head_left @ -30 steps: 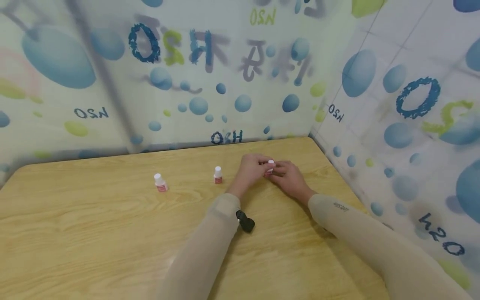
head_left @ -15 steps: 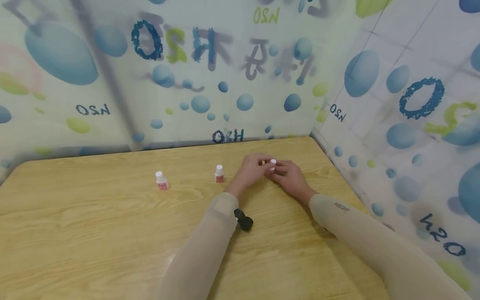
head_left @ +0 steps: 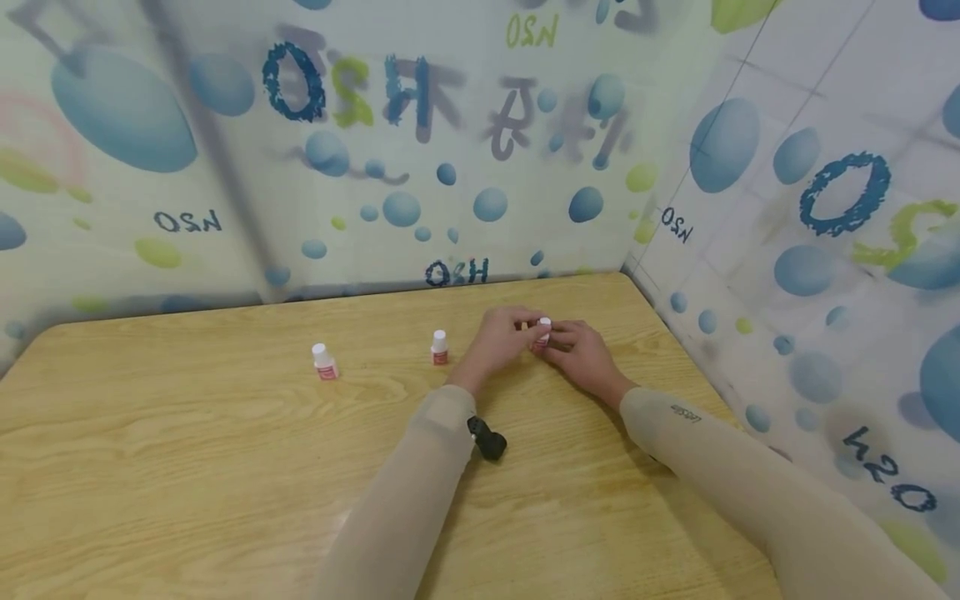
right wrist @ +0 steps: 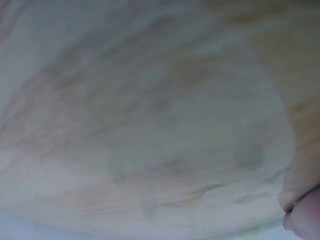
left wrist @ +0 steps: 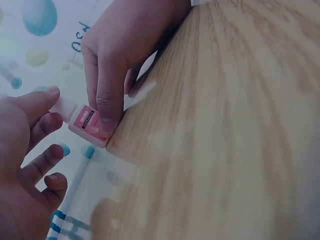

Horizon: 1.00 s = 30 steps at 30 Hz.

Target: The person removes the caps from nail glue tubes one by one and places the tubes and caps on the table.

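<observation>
A small white bottle (left wrist: 85, 125) with a pink label and a white cap (left wrist: 64, 107) stands at the right rear of the table, between both hands. My left hand (head_left: 504, 339) pinches its cap between thumb and index finger; the other fingers are loosely curled away from it. From the right, my right hand (head_left: 581, 357) grips the lower body, fingertips on the label close to the tabletop. In the right wrist view only a blurred fingertip (right wrist: 305, 217) shows at the lower right corner, and the bottle is out of sight.
Two like bottles stand upright to the left, one nearer bottle (head_left: 440, 347) and one farther bottle (head_left: 325, 362). The wooden table (head_left: 187, 467) meets a patterned wall (head_left: 360, 250) behind and another on the right. A black device (head_left: 488, 439) sits at the left wrist.
Both hands stay on the bottle in almost the same spot. The head view has shifted slightly; the other two bottles have not moved on the table.
</observation>
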Available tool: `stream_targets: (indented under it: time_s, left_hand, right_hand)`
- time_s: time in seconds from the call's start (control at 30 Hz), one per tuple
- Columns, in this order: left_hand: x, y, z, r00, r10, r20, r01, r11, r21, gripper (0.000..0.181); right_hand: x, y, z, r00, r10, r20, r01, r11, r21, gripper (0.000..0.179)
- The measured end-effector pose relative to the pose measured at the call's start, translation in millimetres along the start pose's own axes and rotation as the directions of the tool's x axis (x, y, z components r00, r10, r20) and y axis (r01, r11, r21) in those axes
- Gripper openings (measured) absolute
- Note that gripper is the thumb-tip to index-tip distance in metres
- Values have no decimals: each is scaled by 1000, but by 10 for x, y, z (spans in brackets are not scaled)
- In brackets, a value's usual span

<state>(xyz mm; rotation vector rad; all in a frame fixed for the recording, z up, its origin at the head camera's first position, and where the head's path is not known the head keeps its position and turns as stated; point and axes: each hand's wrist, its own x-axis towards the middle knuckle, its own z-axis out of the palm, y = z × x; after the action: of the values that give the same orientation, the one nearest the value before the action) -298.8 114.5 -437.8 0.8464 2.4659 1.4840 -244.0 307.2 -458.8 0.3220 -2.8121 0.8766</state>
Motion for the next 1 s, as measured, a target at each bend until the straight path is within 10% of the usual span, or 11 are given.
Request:
stream_targets:
  time_s: [0.43, 0.77, 1.0]
  left_hand:
    - [5, 36, 89, 978, -153, -142, 161, 986, 51, 35]
    - [20, -39, 71, 999, -24, -25, 21, 995, -97, 35]
    - [4, -16, 57, 999, -38, -8, 37, 995, -97, 36]
  right_hand:
    - [13, 1, 4, 1000, 24, -13, -23, 1000, 20, 37]
    - [12, 5, 11, 1000, 20, -11, -19, 1000, 16, 36]
    - [12, 16, 13, 1000, 6, -14, -6, 1000, 14, 35]
